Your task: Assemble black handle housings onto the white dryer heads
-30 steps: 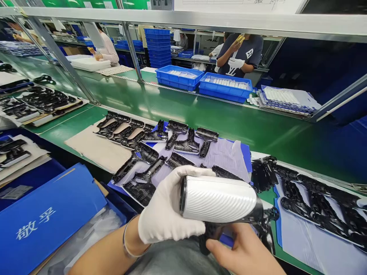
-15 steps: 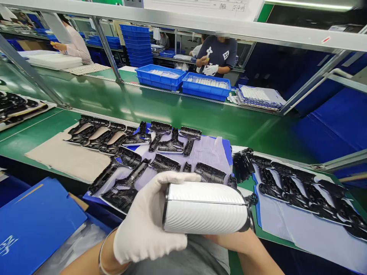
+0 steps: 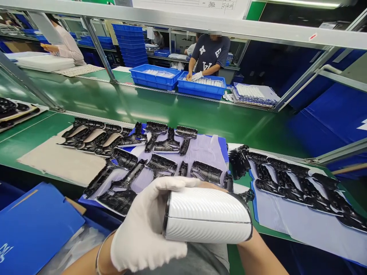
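A hair dryer with a ribbed white barrel [image 3: 208, 215] and a black rim sits in front of me, held across my body. My left hand [image 3: 146, 225], in a white fabric glove, wraps its left end. My right hand [image 3: 255, 252] is bare and mostly hidden behind the barrel, with only its fingertips showing over the top edge. The dryer's handle is out of sight. Just beyond lie black moulded plastic dryer housings [image 3: 162, 165] on a lilac foam sheet [image 3: 200, 147].
More black housings lie on pale sheets [image 3: 295, 202] to the right and on a beige sheet [image 3: 61, 160] to the left. A blue carton flap [image 3: 37, 229] fills the lower left. Across the green belt, a co-worker's gloved hand [image 3: 193, 76] reaches into a blue tray [image 3: 200, 89].
The dryer has rolled, and its black handle no longer shows beneath the barrel. My view has swung left and upward. The co-worker's hands have dropped from chest height to the tray.
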`<move>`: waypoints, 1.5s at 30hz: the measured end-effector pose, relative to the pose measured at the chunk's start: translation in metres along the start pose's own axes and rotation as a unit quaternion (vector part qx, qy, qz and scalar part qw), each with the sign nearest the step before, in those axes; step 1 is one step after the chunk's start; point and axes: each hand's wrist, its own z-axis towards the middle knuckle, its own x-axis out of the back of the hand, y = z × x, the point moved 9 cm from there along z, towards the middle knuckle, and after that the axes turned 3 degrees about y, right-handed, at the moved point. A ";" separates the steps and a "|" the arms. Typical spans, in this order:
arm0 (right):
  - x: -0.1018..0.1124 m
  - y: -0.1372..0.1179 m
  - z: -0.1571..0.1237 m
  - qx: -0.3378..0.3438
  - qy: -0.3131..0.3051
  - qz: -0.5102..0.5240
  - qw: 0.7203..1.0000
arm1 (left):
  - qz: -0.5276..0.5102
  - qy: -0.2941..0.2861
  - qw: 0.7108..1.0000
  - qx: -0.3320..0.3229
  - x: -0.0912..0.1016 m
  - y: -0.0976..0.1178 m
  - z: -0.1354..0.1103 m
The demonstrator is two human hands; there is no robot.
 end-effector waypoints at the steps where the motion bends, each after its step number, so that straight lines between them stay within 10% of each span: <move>1: -0.001 -0.002 0.002 0.017 -0.014 -0.019 1.000 | -0.001 0.000 1.000 0.002 0.000 -0.001 0.000; 27: 0.029 -0.049 -0.003 0.181 0.146 -0.371 0.899 | 0.061 -0.017 0.997 0.050 -0.005 -0.009 0.000; 35: 0.039 -0.058 -0.012 0.294 0.234 -0.423 0.825 | 0.022 -0.047 0.996 0.076 -0.010 -0.017 0.000; 45: 0.048 -0.075 -0.020 0.326 0.267 -0.417 0.806 | 0.033 -0.041 0.996 0.075 -0.010 -0.019 0.001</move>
